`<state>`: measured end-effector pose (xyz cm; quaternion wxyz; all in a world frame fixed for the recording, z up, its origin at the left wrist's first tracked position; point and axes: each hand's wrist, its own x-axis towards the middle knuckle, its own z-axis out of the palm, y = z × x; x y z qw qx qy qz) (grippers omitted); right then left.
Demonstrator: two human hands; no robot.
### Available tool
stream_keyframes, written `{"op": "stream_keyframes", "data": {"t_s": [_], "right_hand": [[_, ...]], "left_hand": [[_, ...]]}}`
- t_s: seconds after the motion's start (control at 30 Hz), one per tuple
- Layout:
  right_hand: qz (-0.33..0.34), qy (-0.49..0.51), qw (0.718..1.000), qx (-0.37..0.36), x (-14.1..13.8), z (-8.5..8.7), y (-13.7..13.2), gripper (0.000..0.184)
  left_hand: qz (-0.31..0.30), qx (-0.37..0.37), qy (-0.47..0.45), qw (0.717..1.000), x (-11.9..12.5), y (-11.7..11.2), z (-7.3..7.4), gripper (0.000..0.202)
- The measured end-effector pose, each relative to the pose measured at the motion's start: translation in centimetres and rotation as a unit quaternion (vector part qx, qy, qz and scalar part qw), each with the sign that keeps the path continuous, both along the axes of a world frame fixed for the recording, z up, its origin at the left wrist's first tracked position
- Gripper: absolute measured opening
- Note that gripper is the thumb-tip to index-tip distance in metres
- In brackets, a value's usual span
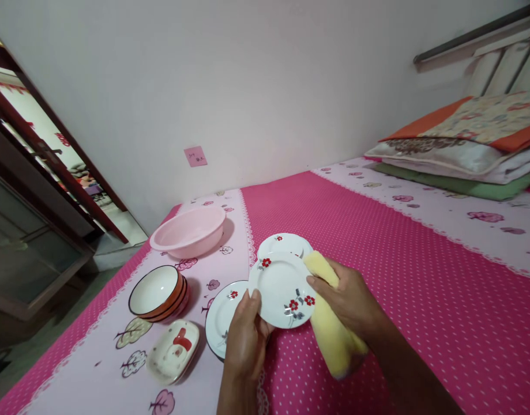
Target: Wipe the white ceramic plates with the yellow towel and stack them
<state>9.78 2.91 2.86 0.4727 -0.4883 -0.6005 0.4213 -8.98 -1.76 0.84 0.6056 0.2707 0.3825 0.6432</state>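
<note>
A white plate with red flowers [277,288] is held up in front of me, tilted toward my view. My left hand [247,331] grips its lower left rim, thumb on the face and fingers underneath. On the right side, my right hand [349,294] is closed on a yellow cloth [331,334], which meets the plate's right edge and hangs down. Behind the held plate lies another flowered plate [286,242], partly covered by it. A dark-rimmed plate [224,308] rests to the left, partly hidden by my left hand.
Left of the plates are stacked orange bowls [158,294] and a small square dish [173,351]. A pink basin [189,230] stands farther back near the wall. Folded bedding [463,144] lies at the far right on the pink patterned cover [412,276].
</note>
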Motion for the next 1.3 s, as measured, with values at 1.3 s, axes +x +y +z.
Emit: {"op": "stream_keyframes", "data": {"t_s": [1.3], "right_hand": [[0.19,-0.065,0.978,0.061,-0.7,3.4,-3.3,0.026]], "left_hand": [[-0.118,0.042,0.214,0.969,1.1,-0.2,0.2,0.037]]}}
